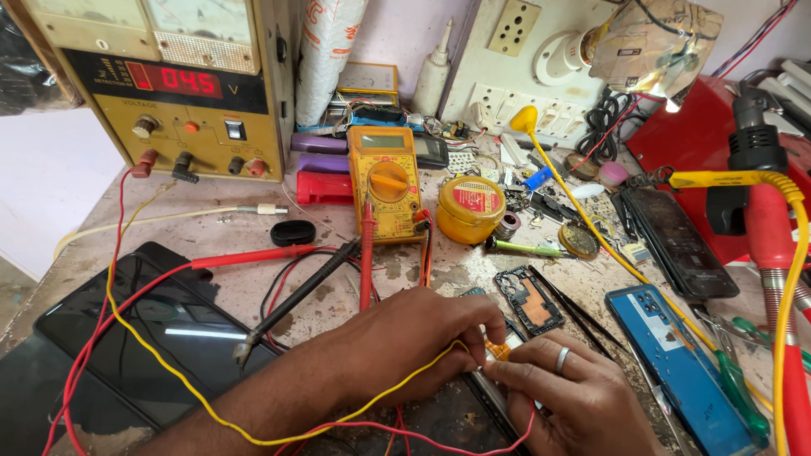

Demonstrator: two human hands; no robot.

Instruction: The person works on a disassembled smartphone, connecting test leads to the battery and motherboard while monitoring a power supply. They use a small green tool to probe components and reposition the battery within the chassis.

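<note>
Both hands meet low on the tabletop (253, 287): left hand (422, 338) pinches a yellow wire (253, 435), right hand (574, 397) pinches a small orange part (498, 349) over an opened phone (486, 397). Behind, a yellow tin (470, 209) stands closed.

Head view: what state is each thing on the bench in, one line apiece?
Power supply: on, red display lit.
Multimeter: display blank, lying flat.
Lamp: lit.
Blue phone back cover: detached, lying flat.
Tablet: screen dark.
Left hand: pinching yellow wire.
Right hand: fingers pressed on the opened phone.
</note>
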